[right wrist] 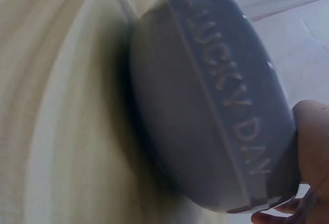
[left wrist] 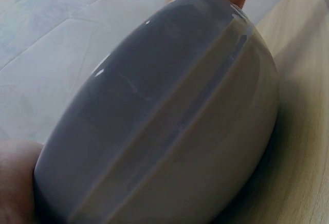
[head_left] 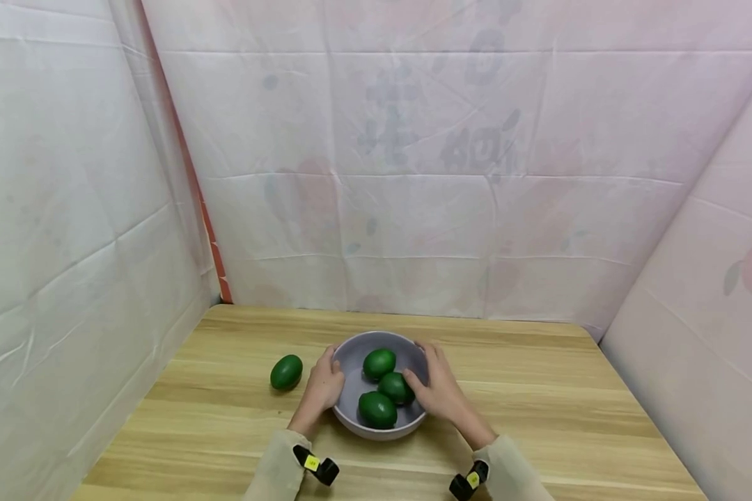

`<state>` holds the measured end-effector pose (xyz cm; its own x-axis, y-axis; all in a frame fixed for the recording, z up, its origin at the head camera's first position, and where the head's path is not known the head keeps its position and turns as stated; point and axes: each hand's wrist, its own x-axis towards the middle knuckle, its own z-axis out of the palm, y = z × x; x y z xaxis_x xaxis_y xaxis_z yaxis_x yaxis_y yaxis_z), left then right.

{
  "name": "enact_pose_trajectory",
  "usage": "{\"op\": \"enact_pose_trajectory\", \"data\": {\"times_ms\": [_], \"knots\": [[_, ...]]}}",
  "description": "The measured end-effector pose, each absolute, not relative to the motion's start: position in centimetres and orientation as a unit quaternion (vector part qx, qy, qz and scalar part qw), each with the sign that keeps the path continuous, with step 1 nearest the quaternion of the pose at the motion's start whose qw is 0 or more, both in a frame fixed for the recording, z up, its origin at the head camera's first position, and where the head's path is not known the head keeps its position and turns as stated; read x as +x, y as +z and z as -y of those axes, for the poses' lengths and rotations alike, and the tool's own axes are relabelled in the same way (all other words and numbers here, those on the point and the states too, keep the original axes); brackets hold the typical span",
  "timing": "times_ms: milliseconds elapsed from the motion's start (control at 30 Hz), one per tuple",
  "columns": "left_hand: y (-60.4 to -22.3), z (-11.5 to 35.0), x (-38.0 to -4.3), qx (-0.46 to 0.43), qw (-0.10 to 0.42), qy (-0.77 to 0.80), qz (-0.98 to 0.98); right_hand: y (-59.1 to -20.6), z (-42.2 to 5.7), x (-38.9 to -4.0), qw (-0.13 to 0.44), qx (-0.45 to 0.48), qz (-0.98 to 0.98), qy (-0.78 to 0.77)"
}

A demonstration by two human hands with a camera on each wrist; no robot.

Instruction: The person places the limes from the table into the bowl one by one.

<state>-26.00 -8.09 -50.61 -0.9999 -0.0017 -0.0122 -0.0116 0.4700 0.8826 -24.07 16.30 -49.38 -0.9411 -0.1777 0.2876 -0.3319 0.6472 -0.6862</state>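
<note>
Both hands grip a round grey bowl (head_left: 353, 369) from opposite sides, thumbs over its rim and fingers around the outer wall. Inside it lie three smooth dark green, lime-like fruits (head_left: 377, 410). My left hand (head_left: 323, 382) is at the bowl's left side. On the other side, my right hand (head_left: 439, 387) has its thumb reaching inside, close by the right-hand fruit. Raised letters reading "LUCKY DAY" show on the bowl's wall (right wrist: 205, 95) in the right wrist view. Whether the bowl's base touches the table cannot be told.
Another green fruit (head_left: 286, 372) lies on the wooden table (head_left: 539, 390), left of my left hand. Pale printed sheets (head_left: 413, 209) hang behind the table and along both sides. Each sleeve cuff carries a black wrist camera (head_left: 316, 465).
</note>
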Motion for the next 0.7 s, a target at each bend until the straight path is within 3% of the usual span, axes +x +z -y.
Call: {"op": "enact_pose_trajectory", "data": {"times_ms": [200,700], "knots": [[-50.60,8.11,-26.11,-0.006,0.005,0.510,-0.860,-50.04,-15.75,-23.76,0.050,0.091,0.886,0.452],[-50.42,7.96,-26.17,-0.010,0.006,0.508,-0.861,-50.16,-16.03,-23.87,0.051,0.086,0.848,0.521]]}}
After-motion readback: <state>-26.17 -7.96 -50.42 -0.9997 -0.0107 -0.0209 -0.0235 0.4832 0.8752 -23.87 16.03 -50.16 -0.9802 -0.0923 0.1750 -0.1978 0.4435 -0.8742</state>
